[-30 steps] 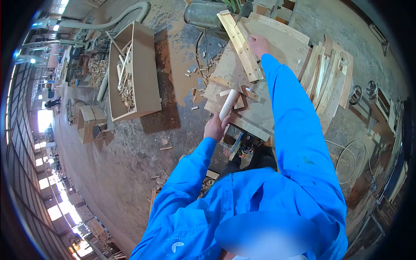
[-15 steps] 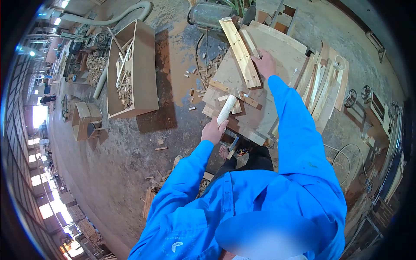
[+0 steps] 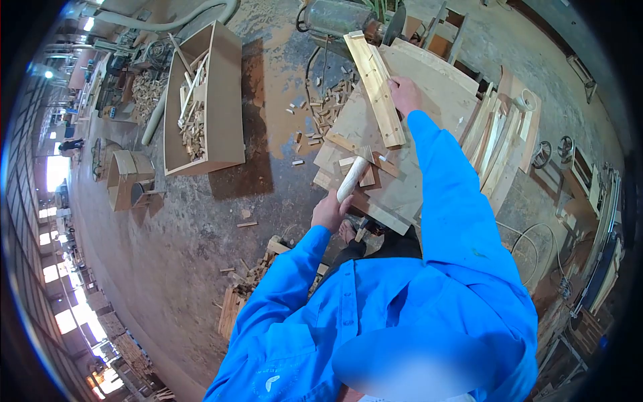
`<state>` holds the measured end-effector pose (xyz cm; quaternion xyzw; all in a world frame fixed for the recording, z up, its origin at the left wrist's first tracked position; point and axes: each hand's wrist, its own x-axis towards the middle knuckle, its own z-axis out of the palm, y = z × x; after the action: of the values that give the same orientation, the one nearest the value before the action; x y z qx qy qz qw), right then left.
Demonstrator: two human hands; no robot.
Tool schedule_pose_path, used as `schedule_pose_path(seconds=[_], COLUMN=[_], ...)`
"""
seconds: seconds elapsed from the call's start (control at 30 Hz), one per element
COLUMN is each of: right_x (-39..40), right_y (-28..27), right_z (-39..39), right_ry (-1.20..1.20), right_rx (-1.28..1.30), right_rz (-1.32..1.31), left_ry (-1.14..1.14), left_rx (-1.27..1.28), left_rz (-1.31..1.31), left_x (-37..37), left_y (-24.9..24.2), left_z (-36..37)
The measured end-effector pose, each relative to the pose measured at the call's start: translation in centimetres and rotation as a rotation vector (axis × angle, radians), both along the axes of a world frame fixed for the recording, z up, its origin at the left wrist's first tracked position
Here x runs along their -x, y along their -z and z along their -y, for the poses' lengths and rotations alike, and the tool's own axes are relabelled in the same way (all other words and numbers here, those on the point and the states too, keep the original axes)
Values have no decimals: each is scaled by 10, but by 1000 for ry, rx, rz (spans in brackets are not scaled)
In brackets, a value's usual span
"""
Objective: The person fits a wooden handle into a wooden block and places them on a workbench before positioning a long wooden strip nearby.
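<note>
My left hand is closed around the lower end of a pale, thick cylindrical piece, which tilts up and away over the near edge of the worktable. Several short wood offcuts lie at its far end. Across the table my right hand has its fingers bent at the near end of a narrow wooden strip. The strip lies along the right side of a longer light plank with dark spots. My palm hides part of the fingertips.
Long boards are stacked right of the table. On the left stands a large open wooden box with scraps inside. A metal motor-like machine sits beyond the table. Offcuts litter the floor, and a cable loops at right.
The narrow strip has moved left against the longer plank, my right hand moving with it. My left hand still holds the cylindrical piece, now tilted slightly further right.
</note>
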<state>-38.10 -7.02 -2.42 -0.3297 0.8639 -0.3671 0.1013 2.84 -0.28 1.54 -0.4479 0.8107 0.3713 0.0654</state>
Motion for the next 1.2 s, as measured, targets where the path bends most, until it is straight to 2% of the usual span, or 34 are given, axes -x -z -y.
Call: schedule_pose_path(seconds=[0.47, 0.97, 1.2], right_x=[25, 31, 44], right_y=[21, 12, 19], right_z=[33, 29, 20], right_ry=[24, 10, 150], right_rx=[69, 69, 55], right_rz=[-13, -52, -20], left_ry=[-2, 24, 11], left_rx=[9, 99, 97], left_rz=[45, -43, -45], left_x=[13, 18, 18], left_y=[15, 36, 36], left_z=[2, 2, 2])
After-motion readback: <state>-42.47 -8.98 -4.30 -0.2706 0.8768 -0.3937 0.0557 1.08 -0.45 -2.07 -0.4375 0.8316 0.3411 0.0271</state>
